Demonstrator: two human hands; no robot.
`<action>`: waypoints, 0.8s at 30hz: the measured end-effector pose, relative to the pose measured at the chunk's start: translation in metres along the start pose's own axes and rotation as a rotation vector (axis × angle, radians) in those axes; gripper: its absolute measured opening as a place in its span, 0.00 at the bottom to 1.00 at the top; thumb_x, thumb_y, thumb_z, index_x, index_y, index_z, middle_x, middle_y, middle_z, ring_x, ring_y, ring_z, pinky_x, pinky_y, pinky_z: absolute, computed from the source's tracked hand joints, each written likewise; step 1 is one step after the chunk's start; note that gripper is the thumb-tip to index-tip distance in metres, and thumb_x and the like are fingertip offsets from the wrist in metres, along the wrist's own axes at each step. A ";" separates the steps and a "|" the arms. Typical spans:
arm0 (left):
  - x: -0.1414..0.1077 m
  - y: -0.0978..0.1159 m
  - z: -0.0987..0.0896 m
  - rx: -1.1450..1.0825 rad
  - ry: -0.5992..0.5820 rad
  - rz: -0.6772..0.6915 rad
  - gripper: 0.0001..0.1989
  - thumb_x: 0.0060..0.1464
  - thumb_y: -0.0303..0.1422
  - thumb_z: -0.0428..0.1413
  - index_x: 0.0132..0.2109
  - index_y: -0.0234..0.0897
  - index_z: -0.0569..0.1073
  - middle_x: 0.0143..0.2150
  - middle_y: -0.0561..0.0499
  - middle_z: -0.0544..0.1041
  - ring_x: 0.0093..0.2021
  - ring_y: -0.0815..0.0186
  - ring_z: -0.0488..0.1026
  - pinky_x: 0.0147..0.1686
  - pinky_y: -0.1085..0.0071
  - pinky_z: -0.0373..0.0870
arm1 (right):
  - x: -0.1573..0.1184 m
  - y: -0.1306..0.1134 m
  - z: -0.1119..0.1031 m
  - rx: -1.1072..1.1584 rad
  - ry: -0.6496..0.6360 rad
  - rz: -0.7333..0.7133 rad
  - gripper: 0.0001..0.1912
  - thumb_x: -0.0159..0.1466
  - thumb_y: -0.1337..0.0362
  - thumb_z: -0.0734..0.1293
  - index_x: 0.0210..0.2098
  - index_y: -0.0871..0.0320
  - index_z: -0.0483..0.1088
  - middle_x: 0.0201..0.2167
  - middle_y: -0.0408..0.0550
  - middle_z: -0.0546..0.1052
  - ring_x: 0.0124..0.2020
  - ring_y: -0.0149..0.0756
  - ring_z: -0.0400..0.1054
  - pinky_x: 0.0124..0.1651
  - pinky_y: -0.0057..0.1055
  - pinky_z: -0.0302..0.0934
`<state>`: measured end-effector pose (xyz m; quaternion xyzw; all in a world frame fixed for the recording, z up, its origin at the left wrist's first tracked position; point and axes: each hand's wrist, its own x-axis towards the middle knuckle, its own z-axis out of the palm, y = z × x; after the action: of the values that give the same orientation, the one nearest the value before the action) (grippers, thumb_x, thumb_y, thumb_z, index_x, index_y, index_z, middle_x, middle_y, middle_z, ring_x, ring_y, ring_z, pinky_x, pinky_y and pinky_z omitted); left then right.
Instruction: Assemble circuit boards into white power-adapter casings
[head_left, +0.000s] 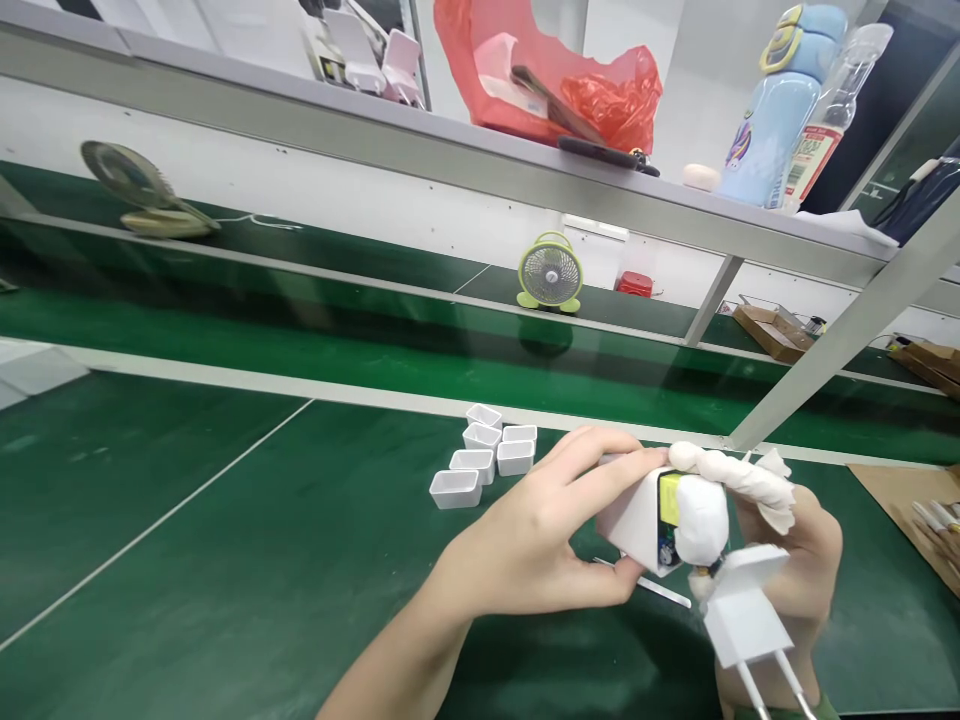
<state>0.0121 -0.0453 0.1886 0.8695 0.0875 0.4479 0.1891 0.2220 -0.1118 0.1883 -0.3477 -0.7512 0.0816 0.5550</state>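
Observation:
A white charger housing [632, 520] is gripped between the thumb and fingers of my left hand [551, 525]. Its open end faces right and shows a yellow part and circuit components [667, 515]. My right hand [799, 570] is at the right, its fingers covered in white finger cots [701, 520] and mostly hidden. A white plug cover with two metal pins [748, 605] hangs at that hand, joined near the open end of the housing. Beneath the housing a thin white stick [664, 592] lies on the green table.
Several small white open cases [456, 488] stand on the green table [225, 560], left of my hands. Behind runs a green conveyor [337, 345]. A metal post [847, 330] rises at right, near cardboard [900, 500]. A shelf [360, 130] above holds a bottle [772, 130] and red bag [487, 70].

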 end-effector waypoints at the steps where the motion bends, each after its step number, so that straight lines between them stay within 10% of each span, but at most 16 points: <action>1: 0.001 0.000 0.001 -0.015 0.001 0.002 0.33 0.48 0.22 0.56 0.62 0.40 0.61 0.53 0.43 0.69 0.52 0.58 0.69 0.49 0.66 0.70 | 0.000 -0.001 -0.002 -0.064 -0.017 -0.026 0.34 0.53 0.65 0.77 0.58 0.46 0.69 0.49 0.48 0.79 0.48 0.53 0.75 0.48 0.45 0.74; 7: -0.015 -0.002 0.020 -0.306 -0.011 -0.110 0.38 0.43 0.22 0.61 0.62 0.44 0.62 0.54 0.43 0.70 0.53 0.57 0.71 0.51 0.63 0.71 | -0.009 -0.014 -0.034 -0.279 -0.315 0.062 0.48 0.50 0.62 0.79 0.66 0.48 0.57 0.60 0.51 0.69 0.53 0.57 0.70 0.49 0.45 0.71; 15: -0.093 -0.008 0.089 -1.072 -0.201 -0.455 0.56 0.39 0.31 0.67 0.68 0.46 0.42 0.56 0.39 0.68 0.53 0.53 0.73 0.52 0.54 0.70 | -0.075 0.007 -0.013 -0.022 -0.574 0.084 0.26 0.64 0.66 0.66 0.62 0.50 0.63 0.41 0.50 0.78 0.44 0.42 0.72 0.48 0.39 0.68; 18: -0.115 -0.007 0.093 -0.985 -0.301 -0.494 0.54 0.44 0.30 0.63 0.70 0.44 0.37 0.59 0.37 0.66 0.58 0.53 0.70 0.58 0.51 0.65 | -0.121 0.017 0.008 -0.003 -0.504 0.201 0.23 0.62 0.63 0.69 0.56 0.51 0.67 0.39 0.49 0.77 0.40 0.41 0.71 0.46 0.39 0.69; 24: -0.137 0.014 0.090 -0.392 -0.218 -0.778 0.39 0.49 0.37 0.64 0.65 0.41 0.58 0.59 0.40 0.69 0.60 0.54 0.67 0.60 0.54 0.64 | -0.185 0.028 0.042 -0.165 -0.324 0.407 0.17 0.64 0.65 0.65 0.53 0.55 0.68 0.43 0.55 0.75 0.44 0.44 0.72 0.46 0.39 0.69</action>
<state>0.0047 -0.1244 0.0442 0.7617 0.3011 0.2573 0.5128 0.2235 -0.1930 0.0148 -0.5178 -0.7490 0.1845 0.3699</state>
